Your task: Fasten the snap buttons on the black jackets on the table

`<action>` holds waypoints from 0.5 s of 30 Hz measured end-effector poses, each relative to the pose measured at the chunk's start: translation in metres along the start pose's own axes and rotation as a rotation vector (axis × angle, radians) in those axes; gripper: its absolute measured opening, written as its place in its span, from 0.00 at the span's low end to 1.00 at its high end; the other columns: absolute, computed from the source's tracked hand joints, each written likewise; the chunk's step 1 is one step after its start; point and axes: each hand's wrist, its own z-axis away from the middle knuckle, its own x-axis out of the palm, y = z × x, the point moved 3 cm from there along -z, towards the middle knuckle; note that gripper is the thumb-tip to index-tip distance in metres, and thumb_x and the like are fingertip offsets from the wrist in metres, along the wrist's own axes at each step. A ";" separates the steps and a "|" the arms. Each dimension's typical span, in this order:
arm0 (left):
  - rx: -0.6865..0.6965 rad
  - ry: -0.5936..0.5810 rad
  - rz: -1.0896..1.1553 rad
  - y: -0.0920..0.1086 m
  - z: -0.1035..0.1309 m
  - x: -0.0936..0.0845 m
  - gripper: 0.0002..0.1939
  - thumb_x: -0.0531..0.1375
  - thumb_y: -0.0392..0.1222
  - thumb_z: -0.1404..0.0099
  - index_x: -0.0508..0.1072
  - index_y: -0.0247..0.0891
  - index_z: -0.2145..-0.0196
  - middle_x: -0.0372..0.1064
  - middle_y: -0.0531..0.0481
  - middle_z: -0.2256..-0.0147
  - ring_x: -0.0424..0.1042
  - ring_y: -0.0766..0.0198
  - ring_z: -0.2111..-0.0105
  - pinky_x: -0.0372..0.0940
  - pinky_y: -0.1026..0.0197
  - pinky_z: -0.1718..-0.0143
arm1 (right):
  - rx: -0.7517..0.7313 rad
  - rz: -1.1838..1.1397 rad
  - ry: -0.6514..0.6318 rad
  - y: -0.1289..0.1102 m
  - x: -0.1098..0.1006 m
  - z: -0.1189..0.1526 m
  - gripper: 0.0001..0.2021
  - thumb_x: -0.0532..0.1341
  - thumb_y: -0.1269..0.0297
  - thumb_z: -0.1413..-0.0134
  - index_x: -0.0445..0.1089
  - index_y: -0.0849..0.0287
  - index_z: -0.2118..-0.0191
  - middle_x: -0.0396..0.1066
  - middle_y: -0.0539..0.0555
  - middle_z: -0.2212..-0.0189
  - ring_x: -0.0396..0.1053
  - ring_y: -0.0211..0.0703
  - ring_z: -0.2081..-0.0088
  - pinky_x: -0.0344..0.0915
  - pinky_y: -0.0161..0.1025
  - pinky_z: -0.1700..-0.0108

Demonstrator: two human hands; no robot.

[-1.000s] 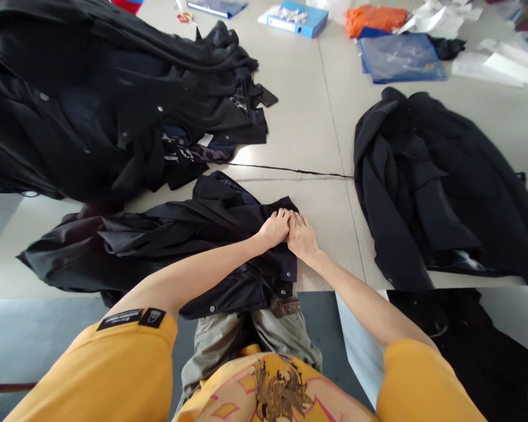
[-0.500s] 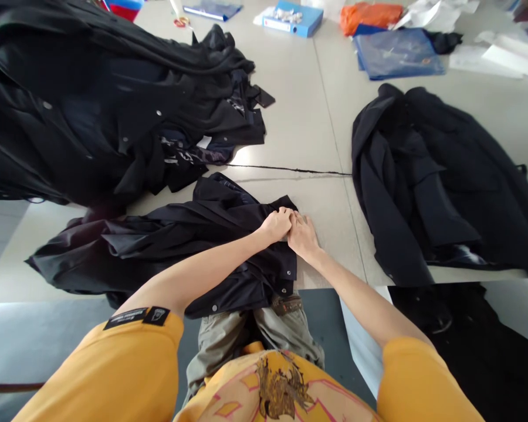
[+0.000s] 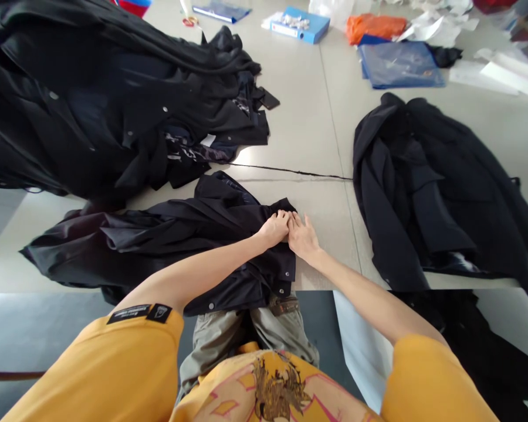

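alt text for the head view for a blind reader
A person's left hand and right hand meet on a black garment with metal snaps, on a pale table. Dark garments are heaped at left; a dark jacket lies at right, a blue binder behind.

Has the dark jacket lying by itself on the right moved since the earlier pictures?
No. The dark jacket still meets the right end of the dark crack in the tabletop at its left edge.

Left hand (image 3: 276,228), right hand (image 3: 303,235) together on black garment (image 3: 176,228) | dark jacket (image 3: 440,187) rightward
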 end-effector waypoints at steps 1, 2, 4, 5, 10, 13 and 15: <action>0.004 -0.002 -0.005 0.000 0.000 0.000 0.26 0.46 0.29 0.30 0.60 0.20 0.37 0.62 0.27 0.44 0.61 0.46 0.43 0.65 0.50 0.48 | -0.008 0.003 0.003 0.001 0.000 0.000 0.27 0.46 0.75 0.37 0.55 0.81 0.35 0.55 0.74 0.35 0.51 0.62 0.32 0.44 0.64 0.33; 0.006 -0.002 -0.009 0.000 0.000 -0.001 0.26 0.46 0.29 0.30 0.61 0.21 0.37 0.62 0.27 0.44 0.61 0.45 0.43 0.65 0.50 0.49 | -0.012 0.003 0.007 0.001 0.000 0.001 0.27 0.46 0.75 0.37 0.55 0.81 0.35 0.56 0.74 0.35 0.51 0.62 0.32 0.44 0.64 0.33; -0.001 0.005 -0.016 0.001 0.000 -0.001 0.25 0.46 0.30 0.30 0.61 0.21 0.37 0.62 0.27 0.44 0.61 0.44 0.43 0.66 0.49 0.49 | -0.014 -0.004 0.018 0.001 0.001 0.002 0.27 0.46 0.75 0.37 0.54 0.80 0.34 0.55 0.73 0.35 0.50 0.62 0.32 0.44 0.64 0.34; -0.008 0.010 -0.013 0.001 -0.001 0.000 0.25 0.46 0.30 0.30 0.62 0.21 0.37 0.62 0.27 0.44 0.61 0.43 0.44 0.66 0.48 0.50 | -0.007 -0.010 0.022 0.001 0.002 0.002 0.27 0.46 0.75 0.37 0.54 0.80 0.34 0.55 0.73 0.35 0.50 0.62 0.32 0.45 0.64 0.34; -0.015 0.038 0.088 0.000 -0.002 0.000 0.23 0.48 0.30 0.30 0.65 0.25 0.39 0.64 0.31 0.47 0.62 0.46 0.46 0.66 0.50 0.52 | 0.063 -0.061 0.029 -0.001 0.005 -0.002 0.26 0.48 0.74 0.37 0.57 0.81 0.36 0.59 0.74 0.37 0.55 0.64 0.35 0.49 0.58 0.35; -0.031 0.052 0.112 -0.002 -0.002 -0.002 0.22 0.48 0.29 0.30 0.66 0.24 0.41 0.65 0.32 0.49 0.63 0.47 0.48 0.66 0.51 0.53 | 0.078 -0.118 0.046 -0.001 0.005 -0.002 0.26 0.49 0.74 0.38 0.57 0.81 0.37 0.60 0.74 0.38 0.56 0.63 0.35 0.51 0.57 0.36; -0.038 0.068 0.113 -0.003 -0.001 -0.004 0.21 0.49 0.29 0.31 0.67 0.24 0.42 0.66 0.32 0.49 0.64 0.48 0.49 0.66 0.52 0.53 | 0.090 -0.162 0.078 0.000 0.007 0.000 0.27 0.49 0.74 0.39 0.55 0.80 0.35 0.58 0.73 0.36 0.54 0.62 0.34 0.50 0.57 0.35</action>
